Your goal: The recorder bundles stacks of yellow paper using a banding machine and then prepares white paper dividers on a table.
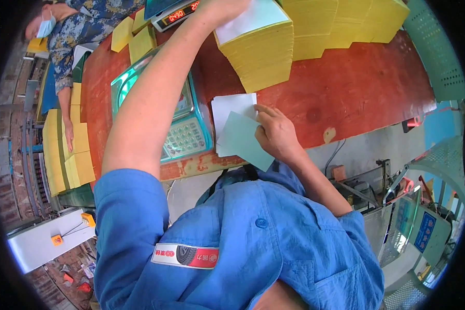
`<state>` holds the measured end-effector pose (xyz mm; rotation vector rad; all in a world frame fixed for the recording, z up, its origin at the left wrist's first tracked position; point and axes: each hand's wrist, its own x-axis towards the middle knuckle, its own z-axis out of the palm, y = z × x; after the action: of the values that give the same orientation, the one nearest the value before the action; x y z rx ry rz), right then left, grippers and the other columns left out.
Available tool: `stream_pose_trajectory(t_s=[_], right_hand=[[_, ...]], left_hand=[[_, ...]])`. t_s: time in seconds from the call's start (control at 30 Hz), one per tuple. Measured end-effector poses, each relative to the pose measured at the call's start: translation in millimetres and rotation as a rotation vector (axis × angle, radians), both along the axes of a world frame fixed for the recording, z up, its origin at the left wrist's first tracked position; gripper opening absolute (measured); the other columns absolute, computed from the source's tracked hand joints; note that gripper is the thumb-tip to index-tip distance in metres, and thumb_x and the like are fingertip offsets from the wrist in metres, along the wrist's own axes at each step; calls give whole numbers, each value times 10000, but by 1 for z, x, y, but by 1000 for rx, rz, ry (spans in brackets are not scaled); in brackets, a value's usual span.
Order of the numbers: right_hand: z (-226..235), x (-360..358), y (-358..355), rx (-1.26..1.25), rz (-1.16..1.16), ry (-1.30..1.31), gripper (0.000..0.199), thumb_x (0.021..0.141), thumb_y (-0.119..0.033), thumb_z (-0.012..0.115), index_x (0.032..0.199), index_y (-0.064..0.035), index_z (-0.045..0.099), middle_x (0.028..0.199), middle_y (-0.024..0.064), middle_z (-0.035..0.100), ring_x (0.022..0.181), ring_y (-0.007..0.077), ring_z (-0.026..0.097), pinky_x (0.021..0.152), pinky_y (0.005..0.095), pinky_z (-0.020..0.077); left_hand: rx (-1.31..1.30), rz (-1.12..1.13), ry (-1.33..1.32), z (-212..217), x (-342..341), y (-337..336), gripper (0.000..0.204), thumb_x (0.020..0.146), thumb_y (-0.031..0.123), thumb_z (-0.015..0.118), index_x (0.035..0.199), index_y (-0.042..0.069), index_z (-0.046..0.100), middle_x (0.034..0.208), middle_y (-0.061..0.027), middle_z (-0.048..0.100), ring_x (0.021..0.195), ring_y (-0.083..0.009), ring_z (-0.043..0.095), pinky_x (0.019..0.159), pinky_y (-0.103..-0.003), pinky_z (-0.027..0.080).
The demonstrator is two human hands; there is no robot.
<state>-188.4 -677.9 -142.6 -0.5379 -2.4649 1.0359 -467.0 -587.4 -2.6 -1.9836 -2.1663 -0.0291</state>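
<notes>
1. My right hand rests on the red counter close to my chest, its grip closed on a pale green sheet: thumb on top, fingers folded over the sheet's right edge.
2. The green sheet lies tilted, its lower corner past the counter's near edge and over my blue jacket.
3. Under it, and partly covered by it, lies a white sheet, flat on the counter and touching the green one.
4. My left hand is stretched far forward, its arm crossing above the weighing scale. It rests on the white top sheet of a tall yellow paper stack. The fingers are cut off by the picture's upper edge, so I cannot tell how that grip stands.
5. More yellow stacks stand just right of that one, along the far side of the counter.
6. The scale sits left of the loose sheets, with its red-digit display raised at the far end.
7. On the far left another person in a patterned top lays a hand on low yellow piles.
</notes>
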Motion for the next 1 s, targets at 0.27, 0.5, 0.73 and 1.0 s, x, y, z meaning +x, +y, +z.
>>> stream_pose_trajectory(t_s=[0.27, 0.5, 0.73, 1.0], right_hand=[[4, 5, -4, -16, 42, -14, 202, 737, -61, 545, 897, 50, 598, 1223, 218, 622, 1017, 403, 619, 879, 462, 518], [7, 20, -18, -43, 131, -5, 194, 721, -40, 565, 897, 30, 605, 1213, 194, 630, 1012, 388, 625, 883, 455, 524], [15, 54, 4, -245, 155, 24, 205, 768, -44, 560, 948, 42, 607, 1200, 210, 626, 1081, 400, 594, 928, 455, 495], [21, 136, 43, -500, 144, -85, 207, 787, -25, 547, 966, 63, 603, 937, 160, 653, 885, 314, 631, 789, 390, 489]], left_hand=[[-10, -5, 11, 1, 14, 0, 306, 970, 235, 416, 1028, -15, 583, 1050, -229, 606, 1028, -414, 598, 871, -495, 481], [112, -185, -9, -7, 27, -20, 271, 970, 217, 451, 954, 2, 615, 1018, -215, 595, 959, -389, 596, 832, -475, 484], [215, 6, -434, -7, 44, -38, 520, 986, 424, 428, 1239, -13, 549, 1201, -256, 594, 1154, -406, 537, 1004, -432, 401], [157, 184, -454, 9, 100, -65, 477, 983, 360, 483, 1280, -11, 526, 1209, -218, 577, 1144, -387, 528, 983, -426, 401]])
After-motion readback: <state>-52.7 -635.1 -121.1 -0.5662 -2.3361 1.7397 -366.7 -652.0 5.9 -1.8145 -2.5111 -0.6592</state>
